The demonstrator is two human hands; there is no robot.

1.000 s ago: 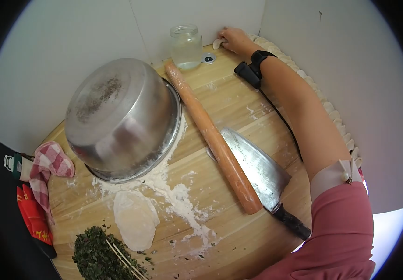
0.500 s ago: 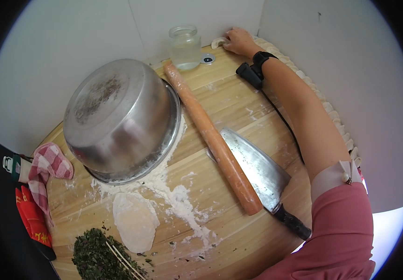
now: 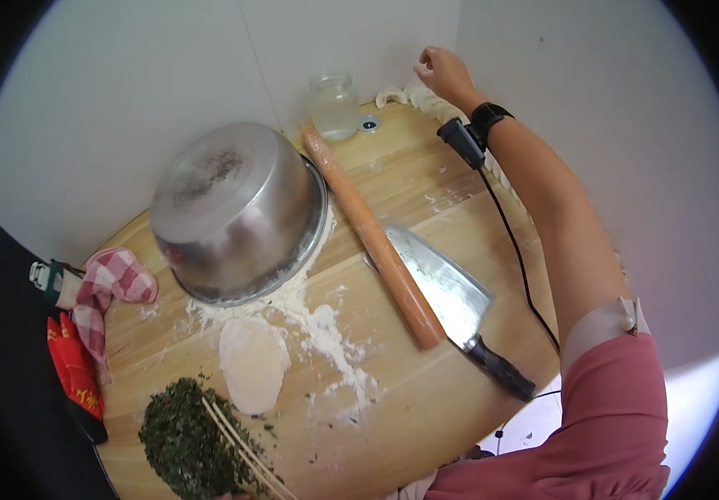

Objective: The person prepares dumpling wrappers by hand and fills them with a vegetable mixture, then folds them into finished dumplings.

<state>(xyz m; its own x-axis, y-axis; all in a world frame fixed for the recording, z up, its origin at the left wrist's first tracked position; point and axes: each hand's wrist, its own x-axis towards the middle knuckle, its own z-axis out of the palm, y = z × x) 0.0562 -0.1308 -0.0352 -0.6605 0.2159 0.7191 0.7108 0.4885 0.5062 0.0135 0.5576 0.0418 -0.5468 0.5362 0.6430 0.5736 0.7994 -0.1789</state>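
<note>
My right hand (image 3: 448, 77) is raised at the far edge of the board, above a curved row of dumplings (image 3: 428, 102). Its fingers are loosely curled, with thumb and forefinger apart and nothing between them. One crescent dumpling (image 3: 390, 97) lies at the row's left end. The forearm hides part of the row. Of my left hand (image 3: 233, 497) only a sliver shows at the bottom edge, by the chopped greens (image 3: 184, 433); its fingers are out of sight. Two chopsticks (image 3: 243, 446) rest on the greens. A flat dough wrapper (image 3: 253, 367) lies beside them.
An upturned metal basin (image 3: 239, 217) stands on the wooden board (image 3: 359, 433) amid flour (image 3: 326, 342). A rolling pin (image 3: 372, 237) lies across a cleaver (image 3: 443, 287). Behind are a glass jar (image 3: 334, 108) and its lid (image 3: 369, 123). A checked cloth (image 3: 122, 275) hangs left; a cable (image 3: 514, 250) trails from my wrist.
My right hand has lifted off the crescent dumpling and come away to the right, leaving it at the row's end. The whole view has shifted slightly.
</note>
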